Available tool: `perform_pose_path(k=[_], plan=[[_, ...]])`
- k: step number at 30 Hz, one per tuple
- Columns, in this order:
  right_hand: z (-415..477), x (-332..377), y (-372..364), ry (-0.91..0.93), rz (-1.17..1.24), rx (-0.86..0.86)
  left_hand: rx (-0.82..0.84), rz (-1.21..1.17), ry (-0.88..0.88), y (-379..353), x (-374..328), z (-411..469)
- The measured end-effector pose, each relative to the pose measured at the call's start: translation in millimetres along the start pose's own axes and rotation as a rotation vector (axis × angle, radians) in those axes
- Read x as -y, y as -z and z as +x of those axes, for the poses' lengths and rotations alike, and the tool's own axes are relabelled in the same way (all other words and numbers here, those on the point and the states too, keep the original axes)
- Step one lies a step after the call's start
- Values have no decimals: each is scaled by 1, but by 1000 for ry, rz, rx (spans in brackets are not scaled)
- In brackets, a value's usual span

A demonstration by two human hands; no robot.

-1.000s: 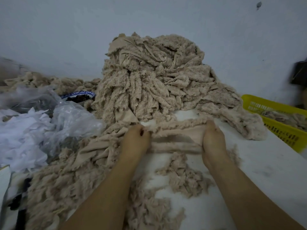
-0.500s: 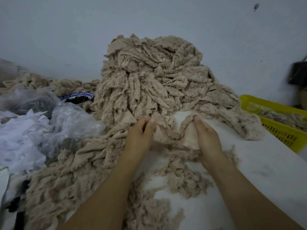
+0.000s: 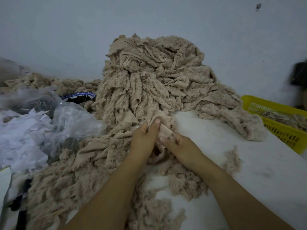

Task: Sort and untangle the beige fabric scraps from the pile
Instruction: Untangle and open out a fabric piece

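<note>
A tall pile of beige fabric scraps rises against the wall at the centre. More beige scraps spread over the white table at the lower left and between my forearms. My left hand and my right hand meet at the foot of the pile. Both pinch one folded beige scrap, its smooth side showing between my thumbs. The hands touch each other.
Crumpled clear plastic bags and white scraps lie at the left. A blue-rimmed bowl with dark contents sits behind them. A yellow basket holding beige scraps stands at the right edge. A small beige tuft lies on the table.
My hands were apart, stretching a scrap flat between them. They have come together, folding the scrap between them.
</note>
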State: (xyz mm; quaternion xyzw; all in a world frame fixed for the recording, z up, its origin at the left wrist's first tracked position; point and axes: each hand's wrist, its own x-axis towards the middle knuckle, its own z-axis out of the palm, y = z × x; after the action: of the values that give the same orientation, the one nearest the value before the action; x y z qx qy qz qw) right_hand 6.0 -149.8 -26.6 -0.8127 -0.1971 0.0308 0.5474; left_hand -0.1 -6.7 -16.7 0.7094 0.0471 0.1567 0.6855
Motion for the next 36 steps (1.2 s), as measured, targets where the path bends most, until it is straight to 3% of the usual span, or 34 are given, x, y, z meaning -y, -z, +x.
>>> perform_pose_path(k=[2, 6, 8, 10, 13, 17, 20, 22, 24, 26, 29, 31, 34, 36], plan=[[2, 1, 6, 0, -25, -84, -109, -69, 7, 4, 0, 3], [1, 3, 32, -64, 275, -281, -307, -417, 200, 20, -5, 11], [-3, 2, 37, -83, 247, -270, -259, -476, 289, 20, -4, 11], [-5, 2, 30, -60, 63, -204, -118, -560, 326, 13, -8, 8], [-4, 2, 12, 57, -78, -56, 57, -754, 269, 4, -13, 4], [3, -2, 3, 129, -258, -130, 220, -879, 202, 4, -15, 1], [5, -5, 11, 20, -128, -255, 245, -956, 206, 9, -17, 2], [7, -3, 15, -104, 205, -269, 193, -991, 205, 12, -15, 5], [9, 3, 15, -201, 677, -200, 153, -936, 186, 12, -12, 6], [7, 9, 17, -246, 924, -146, 181, -705, 90, 8, -11, 2], [5, 13, 22, -249, 974, -119, 313, -209, -41, -3, -13, -11], [6, 11, 23, -252, 923, -191, 348, 5, -106, -10, -11, -17], [4, 10, 21, -232, 897, -176, 201, 101, -97, -10, -5, -11], [3, 12, 19, -223, 910, -112, 105, 53, 13, -6, -4, -7]])
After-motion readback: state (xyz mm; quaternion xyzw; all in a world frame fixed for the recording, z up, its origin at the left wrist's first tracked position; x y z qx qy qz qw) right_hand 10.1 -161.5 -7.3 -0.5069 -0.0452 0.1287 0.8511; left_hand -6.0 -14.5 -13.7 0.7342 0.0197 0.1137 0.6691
